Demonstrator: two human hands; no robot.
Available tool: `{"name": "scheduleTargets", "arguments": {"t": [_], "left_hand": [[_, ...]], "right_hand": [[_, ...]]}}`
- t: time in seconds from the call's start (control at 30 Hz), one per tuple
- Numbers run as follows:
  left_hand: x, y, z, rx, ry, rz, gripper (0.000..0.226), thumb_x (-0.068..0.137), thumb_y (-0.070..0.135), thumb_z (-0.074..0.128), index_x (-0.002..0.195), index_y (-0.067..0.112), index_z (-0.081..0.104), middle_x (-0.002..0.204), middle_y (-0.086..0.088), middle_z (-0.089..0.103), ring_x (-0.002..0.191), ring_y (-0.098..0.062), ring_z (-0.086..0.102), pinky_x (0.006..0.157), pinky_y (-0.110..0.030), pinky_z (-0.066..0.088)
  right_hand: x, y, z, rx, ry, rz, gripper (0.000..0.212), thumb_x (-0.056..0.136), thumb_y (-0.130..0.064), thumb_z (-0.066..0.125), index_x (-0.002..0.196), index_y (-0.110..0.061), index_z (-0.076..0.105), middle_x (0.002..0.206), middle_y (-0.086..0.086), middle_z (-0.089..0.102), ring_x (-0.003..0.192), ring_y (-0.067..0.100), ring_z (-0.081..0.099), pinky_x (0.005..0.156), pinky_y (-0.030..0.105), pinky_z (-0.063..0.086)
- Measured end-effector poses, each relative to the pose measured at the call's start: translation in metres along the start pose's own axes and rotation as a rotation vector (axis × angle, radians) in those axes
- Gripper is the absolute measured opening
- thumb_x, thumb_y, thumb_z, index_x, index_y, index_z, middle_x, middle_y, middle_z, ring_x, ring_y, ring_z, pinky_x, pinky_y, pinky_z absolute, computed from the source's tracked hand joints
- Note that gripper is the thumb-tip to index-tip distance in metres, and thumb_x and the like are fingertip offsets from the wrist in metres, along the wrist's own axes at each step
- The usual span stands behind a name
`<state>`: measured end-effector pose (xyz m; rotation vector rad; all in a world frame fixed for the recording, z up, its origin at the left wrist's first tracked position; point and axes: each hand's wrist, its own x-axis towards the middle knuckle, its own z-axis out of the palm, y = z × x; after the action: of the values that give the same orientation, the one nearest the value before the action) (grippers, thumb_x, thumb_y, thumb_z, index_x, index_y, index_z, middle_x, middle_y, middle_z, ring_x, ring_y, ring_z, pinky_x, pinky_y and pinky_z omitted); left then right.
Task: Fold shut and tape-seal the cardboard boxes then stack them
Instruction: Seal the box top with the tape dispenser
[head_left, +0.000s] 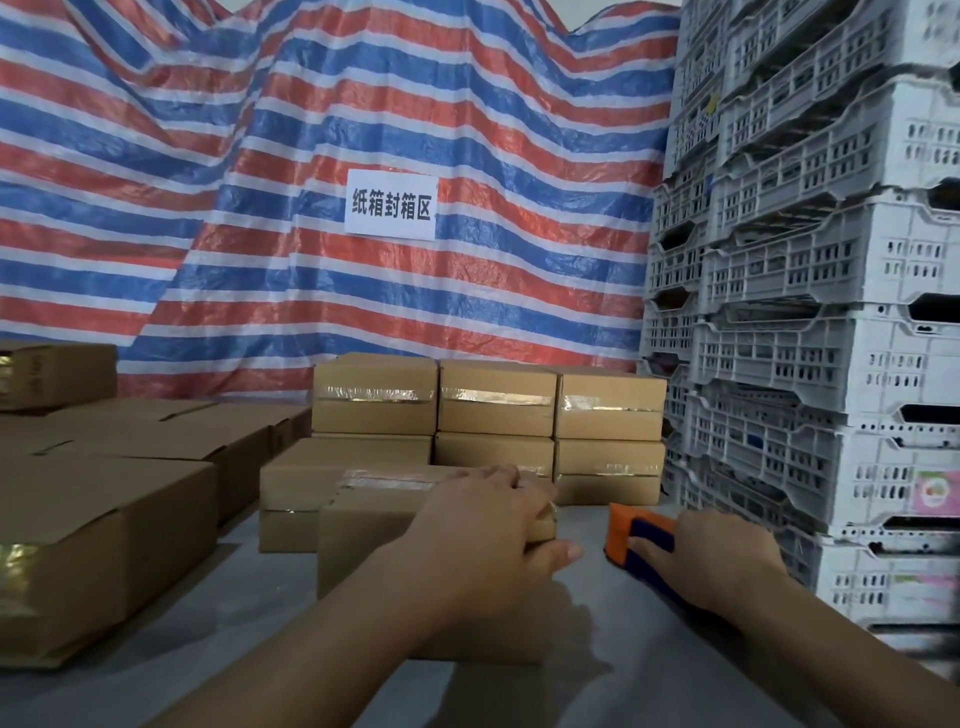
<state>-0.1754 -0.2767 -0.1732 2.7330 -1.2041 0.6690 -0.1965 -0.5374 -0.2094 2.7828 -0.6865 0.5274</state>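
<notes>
At the carton-sealing station, we see a person's left hand (483, 525) gripping the right end of a closed cardboard box (374, 540), fingers curled over its top edge and thumb stretched out past the corner. The box sits on the grey counter (582, 691) near its front, touching a stack of sealed boxes (493, 415) behind. The right hand (722, 561) rests on an orange-and-blue tape dispenser (636, 535) just beside; fingers lie along it, and we cannot tell how firmly they close. A strip of clear tape shows along the box top. More flat-lidded boxes (104, 525) wait to the left, white plastic crates (810, 312) tower right. We judge the carton light and stiff but dentable, its taped faces slick; holding both short ends near the corners should serve best.
</notes>
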Motion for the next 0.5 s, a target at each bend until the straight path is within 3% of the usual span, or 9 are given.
{"name": "scheduleTargets", "arguments": {"t": [0.13, 0.2, 0.27, 0.37, 0.5], "left_hand": [[-0.001, 0.000, 0.000, -0.004, 0.005, 0.002, 0.062, 0.093, 0.069, 0.033, 0.145, 0.034, 0.033, 0.144, 0.000, 0.045, 0.129, -0.019, 0.044, 0.107, -0.040, 0.036], [-0.001, 0.001, 0.000, -0.002, 0.009, 0.003, 0.062, 0.094, 0.068, 0.034, 0.145, 0.034, 0.033, 0.145, 0.000, 0.045, 0.130, -0.019, 0.044, 0.108, -0.040, 0.035], [-0.001, 0.001, 0.000, 0.006, 0.009, 0.005, 0.062, 0.094, 0.068, 0.034, 0.145, 0.033, 0.033, 0.146, -0.001, 0.044, 0.131, -0.019, 0.043, 0.108, -0.040, 0.034], [-0.001, 0.001, 0.000, 0.005, 0.007, 0.006, 0.063, 0.094, 0.068, 0.033, 0.146, 0.033, 0.033, 0.148, -0.002, 0.043, 0.134, -0.020, 0.041, 0.110, -0.041, 0.033], [-0.002, 0.001, 0.001, 0.025, 0.028, 0.005, 0.066, 0.092, 0.070, 0.030, 0.146, 0.032, 0.034, 0.150, -0.004, 0.042, 0.138, -0.022, 0.037, 0.111, -0.040, 0.031]], "right_hand": [[-0.003, -0.010, -0.020, -0.066, 0.039, -0.034, 0.062, 0.091, -0.079, 0.016, 0.100, -0.036, 0.060, 0.075, -0.005, 0.052, 0.069, 0.014, 0.057, 0.057, 0.028, 0.046], [-0.004, -0.018, -0.034, 0.262, 0.169, -0.035, 0.067, 0.090, -0.078, 0.014, 0.096, -0.032, 0.061, 0.081, -0.001, 0.059, 0.074, 0.018, 0.059, 0.064, 0.033, 0.050], [-0.006, -0.030, -0.048, 0.797, 0.185, -0.018, 0.068, 0.092, -0.074, 0.021, 0.088, -0.020, 0.061, 0.085, 0.002, 0.065, 0.080, 0.019, 0.062, 0.071, 0.037, 0.051], [-0.017, -0.052, -0.062, 1.303, -0.171, 0.115, 0.044, 0.100, -0.056, 0.041, 0.104, -0.017, 0.063, 0.096, 0.005, 0.070, 0.088, 0.021, 0.065, 0.075, 0.038, 0.054], [-0.033, -0.067, -0.052, 1.453, -0.425, 0.138, 0.036, 0.101, -0.047, 0.049, 0.122, -0.019, 0.057, 0.098, 0.006, 0.071, 0.082, 0.018, 0.065, 0.061, 0.029, 0.048]]}}
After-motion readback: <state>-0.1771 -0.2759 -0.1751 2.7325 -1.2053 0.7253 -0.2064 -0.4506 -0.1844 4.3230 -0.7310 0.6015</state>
